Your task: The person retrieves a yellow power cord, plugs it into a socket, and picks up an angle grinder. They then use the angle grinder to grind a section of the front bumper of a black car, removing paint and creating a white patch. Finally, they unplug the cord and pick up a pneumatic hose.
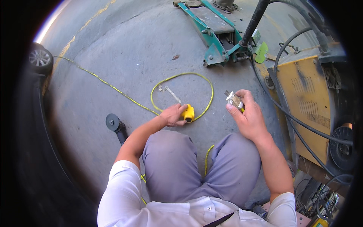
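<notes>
Left hand (173, 115): laid on the concrete floor (124, 56) just ahead of the knees, fingers closed over a small yellow plug housing (188, 113), which is held against the floor.

Yellow cable (181, 77): a loop is formed on the floor beyond the housing; one run is led off toward the floor's far left edge.

Right hand (247, 115): raised above the right knee, fingers curled around a small metallic fitting (234, 100), gripped between thumb and fingertips; further detail cannot be told.

Small metal strip (172, 94): lying inside the cable loop.

Angle grinder (115, 125): placed on the floor beside the left forearm.

Green floor jack (211, 32): stationed at the far edge.

Yellow welding machine (304, 96): set at the right, black hoses draped over it.
</notes>
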{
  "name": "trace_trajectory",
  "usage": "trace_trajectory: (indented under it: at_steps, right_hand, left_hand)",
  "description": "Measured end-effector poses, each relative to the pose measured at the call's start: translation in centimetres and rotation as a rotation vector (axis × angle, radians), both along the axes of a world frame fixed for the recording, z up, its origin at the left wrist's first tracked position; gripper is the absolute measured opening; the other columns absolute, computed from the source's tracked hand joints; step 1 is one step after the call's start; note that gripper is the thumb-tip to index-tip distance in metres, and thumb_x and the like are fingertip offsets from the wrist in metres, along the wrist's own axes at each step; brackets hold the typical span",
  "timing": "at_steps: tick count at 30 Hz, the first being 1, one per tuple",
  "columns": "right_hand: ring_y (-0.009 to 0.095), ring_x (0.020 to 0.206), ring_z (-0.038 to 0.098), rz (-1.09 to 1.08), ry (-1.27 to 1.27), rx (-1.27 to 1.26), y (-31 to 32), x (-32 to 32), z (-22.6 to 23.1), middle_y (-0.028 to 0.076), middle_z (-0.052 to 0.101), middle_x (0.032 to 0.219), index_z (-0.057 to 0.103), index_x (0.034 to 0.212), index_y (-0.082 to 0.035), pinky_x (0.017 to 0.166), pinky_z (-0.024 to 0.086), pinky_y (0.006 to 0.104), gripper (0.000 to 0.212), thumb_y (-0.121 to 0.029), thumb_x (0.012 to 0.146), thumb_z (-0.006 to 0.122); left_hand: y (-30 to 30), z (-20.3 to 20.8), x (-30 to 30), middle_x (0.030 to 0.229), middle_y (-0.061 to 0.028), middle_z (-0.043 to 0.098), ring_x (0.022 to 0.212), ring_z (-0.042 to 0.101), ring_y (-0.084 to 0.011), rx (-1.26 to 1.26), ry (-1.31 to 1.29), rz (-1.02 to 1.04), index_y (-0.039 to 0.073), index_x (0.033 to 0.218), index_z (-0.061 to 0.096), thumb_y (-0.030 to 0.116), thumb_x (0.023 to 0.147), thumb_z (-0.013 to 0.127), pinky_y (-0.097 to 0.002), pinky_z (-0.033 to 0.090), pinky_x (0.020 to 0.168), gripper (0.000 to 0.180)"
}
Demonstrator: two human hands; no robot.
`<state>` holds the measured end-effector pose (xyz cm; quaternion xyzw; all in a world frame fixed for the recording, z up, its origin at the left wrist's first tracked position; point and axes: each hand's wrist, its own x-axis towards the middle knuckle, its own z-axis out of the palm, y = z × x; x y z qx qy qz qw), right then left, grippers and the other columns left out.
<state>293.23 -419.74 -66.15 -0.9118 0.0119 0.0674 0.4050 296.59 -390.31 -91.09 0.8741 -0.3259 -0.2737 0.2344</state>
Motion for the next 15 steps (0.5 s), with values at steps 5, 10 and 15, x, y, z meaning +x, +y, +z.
trace_trajectory:
  at_steps: [5, 10, 15]
  right_hand:
    - [0.036, 0.096, 0.070, 0.058, 0.011, 0.088, 2.3, 2.7, 0.4, 0.023, 0.070, 0.104, 0.056, 0.125, 0.001, 0.085, 0.053, 0.0415, 0.050, -0.034, 0.093, 0.071]
    - [0.026, 0.095, 0.069, 0.234, -0.018, 0.209, 6.3, 3.6, 1.8, 0.018, 0.070, 0.106, 0.059, 0.124, 0.003, 0.085, 0.053, 0.0358, 0.045, -0.028, 0.094, 0.072]
    - [0.032, 0.094, 0.071, 0.308, -0.421, 0.169, 9.5, 2.3, 3.1, 0.021, 0.070, 0.105, 0.061, 0.124, 0.003, 0.082, 0.056, 0.0381, 0.045, -0.023, 0.090, 0.076]
  left_hand:
    - [2.1, 3.5, 1.5, 0.092, -0.0039, 0.057, 0.066, 0.049, -0.0101, -0.874, 0.737, 0.737, 0.010, 0.132, 0.056, 0.043, 0.094, 0.067, -0.0277, 0.042, 0.056, 0.052]
    - [3.2, 12.4, 2.8, 0.081, 0.0004, 0.053, 0.060, 0.039, -0.0096, -1.394, 0.704, 0.781, 0.010, 0.120, 0.060, 0.069, 0.092, 0.059, -0.0272, 0.033, 0.056, 0.065]
    - [3.1, 18.4, 2.0, 0.081, -0.0025, 0.056, 0.069, 0.046, -0.0131, -1.694, 1.001, 0.497, 0.012, 0.124, 0.059, 0.068, 0.098, 0.047, -0.0307, 0.038, 0.065, 0.063]
